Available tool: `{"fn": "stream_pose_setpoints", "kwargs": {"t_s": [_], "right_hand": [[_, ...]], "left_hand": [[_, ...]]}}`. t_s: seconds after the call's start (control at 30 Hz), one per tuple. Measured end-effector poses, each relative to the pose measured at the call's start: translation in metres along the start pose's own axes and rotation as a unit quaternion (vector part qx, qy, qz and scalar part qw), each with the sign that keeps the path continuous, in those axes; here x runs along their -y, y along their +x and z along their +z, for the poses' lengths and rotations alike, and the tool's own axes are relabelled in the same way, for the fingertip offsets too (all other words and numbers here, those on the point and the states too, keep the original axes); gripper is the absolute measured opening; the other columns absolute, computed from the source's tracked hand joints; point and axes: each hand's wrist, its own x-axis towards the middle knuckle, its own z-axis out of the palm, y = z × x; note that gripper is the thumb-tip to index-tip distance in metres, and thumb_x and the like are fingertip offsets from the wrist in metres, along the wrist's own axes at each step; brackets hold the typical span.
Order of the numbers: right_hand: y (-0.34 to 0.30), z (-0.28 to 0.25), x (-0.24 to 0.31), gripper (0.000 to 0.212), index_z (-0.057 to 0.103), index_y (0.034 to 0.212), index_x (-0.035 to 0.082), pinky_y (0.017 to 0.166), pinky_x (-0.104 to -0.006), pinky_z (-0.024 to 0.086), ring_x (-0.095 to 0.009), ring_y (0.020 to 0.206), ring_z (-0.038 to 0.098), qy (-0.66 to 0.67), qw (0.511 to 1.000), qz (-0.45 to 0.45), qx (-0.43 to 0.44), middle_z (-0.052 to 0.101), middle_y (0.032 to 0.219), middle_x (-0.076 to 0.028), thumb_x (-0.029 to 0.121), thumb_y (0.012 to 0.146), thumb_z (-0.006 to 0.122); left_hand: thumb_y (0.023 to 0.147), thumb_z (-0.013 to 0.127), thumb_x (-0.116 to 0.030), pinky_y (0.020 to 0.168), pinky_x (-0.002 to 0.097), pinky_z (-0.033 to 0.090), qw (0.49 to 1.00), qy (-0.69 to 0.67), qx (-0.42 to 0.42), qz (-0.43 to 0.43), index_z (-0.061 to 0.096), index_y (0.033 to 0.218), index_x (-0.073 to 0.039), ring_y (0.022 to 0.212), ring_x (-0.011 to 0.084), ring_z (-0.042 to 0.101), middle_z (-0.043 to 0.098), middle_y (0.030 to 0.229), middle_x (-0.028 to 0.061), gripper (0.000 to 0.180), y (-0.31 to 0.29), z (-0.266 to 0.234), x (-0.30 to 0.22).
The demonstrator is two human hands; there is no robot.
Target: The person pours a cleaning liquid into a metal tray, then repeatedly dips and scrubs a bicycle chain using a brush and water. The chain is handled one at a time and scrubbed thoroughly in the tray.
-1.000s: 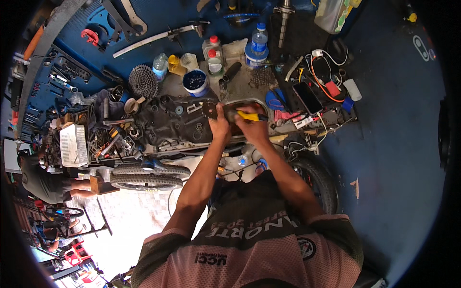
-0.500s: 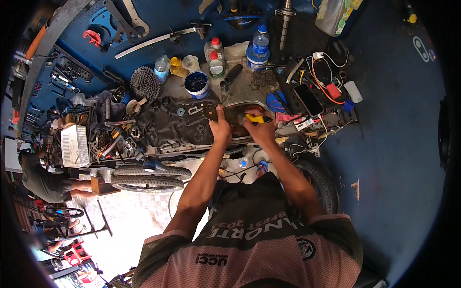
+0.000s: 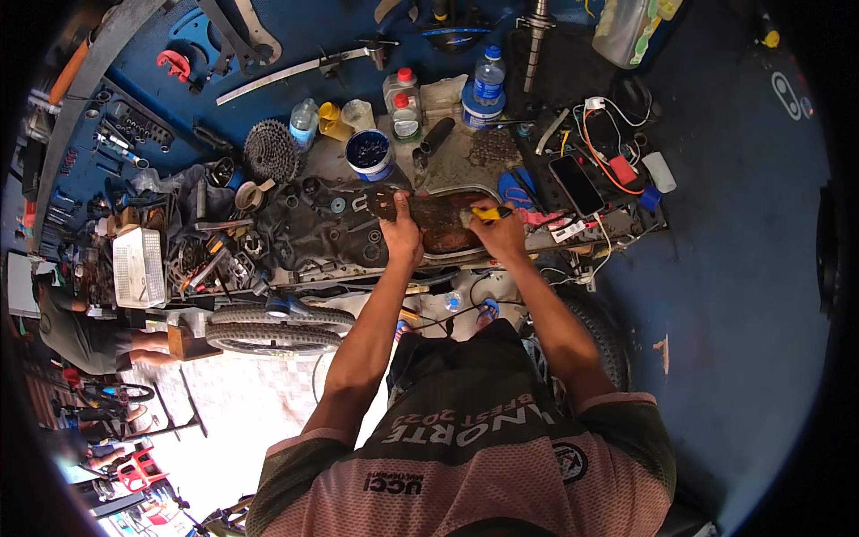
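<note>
The left hand is closed on a dark part, the right hand on what seems a yellow brush.

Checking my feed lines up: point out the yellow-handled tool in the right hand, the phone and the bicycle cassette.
Yellow-handled tool [image 3: 491, 215]: head view, on its yellow handle.
Phone [image 3: 577, 186]: head view, on its dark screen.
Bicycle cassette [image 3: 271, 151]: head view, on its ridged face.
</note>
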Motion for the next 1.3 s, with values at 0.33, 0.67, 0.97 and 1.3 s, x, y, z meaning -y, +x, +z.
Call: {"fn": "stream_pose_setpoints", "kwargs": {"t_s": [0.33,0.67,0.97,1.3], "right_hand": [[0.017,-0.006,0.023,0.031,0.075,0.108,0.018,0.092,-0.0481,0.046,-0.031,0.110,0.063,-0.148,0.986,-0.062,0.052,0.075,0.093,-0.011,0.038,0.085,0.075],[0.010,0.019,0.028,0.027,0.072,0.107,0.012,0.077,-0.0423,0.054,-0.030,0.085,0.070,0.069,0.997,0.024,-0.014,0.073,0.092,-0.011,0.028,0.087,0.080],[0.017,0.009,0.026,0.023,0.072,0.107,0.005,0.071,-0.0328,0.053,-0.017,0.079,0.069,0.135,0.984,0.118,-0.010,0.073,0.087,-0.007,0.017,0.089,0.079],[0.009,0.017,0.062,0.025,0.074,0.105,0.010,0.077,-0.0418,0.055,-0.028,0.084,0.072,0.108,0.990,-0.024,-0.086,0.074,0.088,-0.012,0.024,0.086,0.081]], "left_hand": [[0.108,0.068,-0.035,0.084,0.0364,0.056,0.995,0.060,-0.075,0.013,0.063,0.113,-0.006,0.095,0.0208,0.069,0.070,0.110,0.0089,0.031,0.008,-0.013,0.014],[0.108,0.067,-0.038,0.091,0.0376,0.051,0.988,0.117,-0.103,0.001,0.065,0.113,-0.005,0.103,0.0195,0.062,0.068,0.112,0.0069,0.034,-0.011,0.014,0.014],[0.108,0.068,-0.035,0.087,0.0346,0.053,0.966,0.213,-0.110,0.099,0.065,0.119,0.003,0.100,0.0190,0.066,0.074,0.112,0.0102,0.040,-0.008,0.002,0.017],[0.106,0.072,-0.026,0.087,0.0341,0.053,0.978,0.170,-0.081,0.092,0.066,0.121,-0.001,0.098,0.0166,0.066,0.073,0.112,0.0067,0.030,-0.004,-0.002,0.018]]}}
